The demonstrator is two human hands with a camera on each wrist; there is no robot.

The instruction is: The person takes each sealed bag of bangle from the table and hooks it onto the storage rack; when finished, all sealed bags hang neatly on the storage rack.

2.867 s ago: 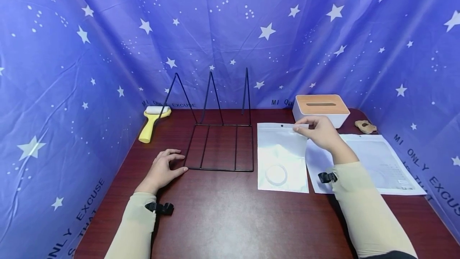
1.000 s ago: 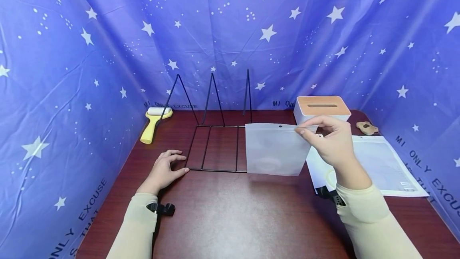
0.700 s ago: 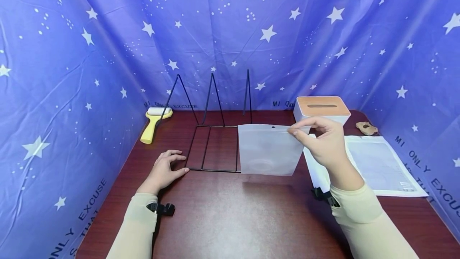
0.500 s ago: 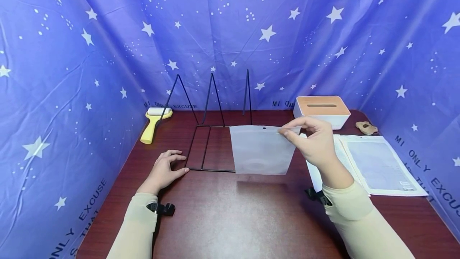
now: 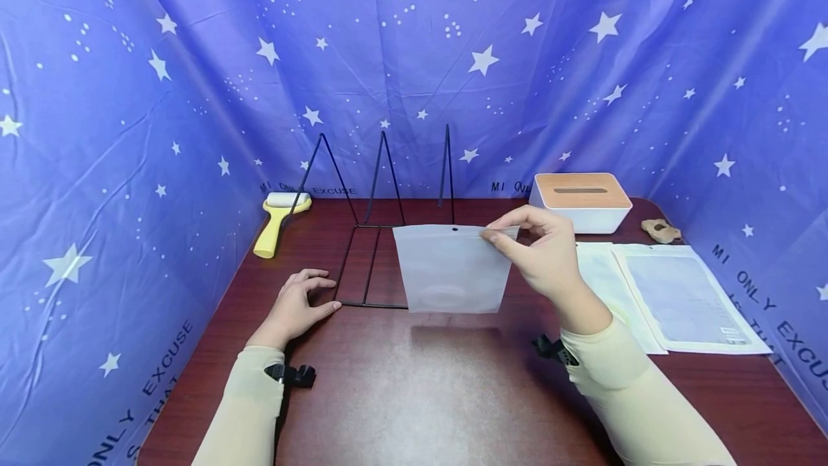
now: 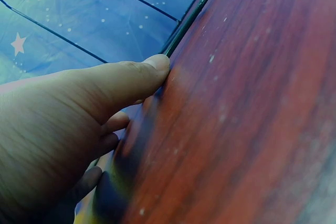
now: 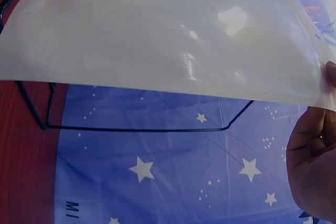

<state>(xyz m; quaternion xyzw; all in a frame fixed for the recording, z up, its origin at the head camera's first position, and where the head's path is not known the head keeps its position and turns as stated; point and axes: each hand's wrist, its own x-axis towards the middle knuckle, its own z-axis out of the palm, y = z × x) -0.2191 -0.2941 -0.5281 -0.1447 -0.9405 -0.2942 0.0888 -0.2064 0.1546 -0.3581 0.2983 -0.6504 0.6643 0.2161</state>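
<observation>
My right hand [image 5: 543, 254] pinches a flat white zip-lock bag [image 5: 453, 272] by its top right corner, thumb against fingers. A small hang hole shows in its top edge. The bag hangs tilted above the table and overlaps the right part of a black wire rack [image 5: 369, 265] with upright pointed dividers. In the right wrist view, the glossy side of the bag [image 7: 157, 40] fills the upper half. My left hand [image 5: 299, 308] rests at the rack's front left corner, fingers slightly bent. The left wrist view has the thumb's tip [image 6: 157, 62] against the wire.
Two more white zip-lock bags [image 5: 688, 297] lie on the table at the right, partly behind the right arm. Behind them are a white tissue box [image 5: 582, 200] with a wooden lid and a small brown object [image 5: 660, 230]. A yellow-handled lint roller [image 5: 274, 225] lies at the back left.
My right hand has lifted the zip-lock bag off the right side and carried it left, over the rack's right part. Another bag beneath has come into view. My left hand has stayed put.
</observation>
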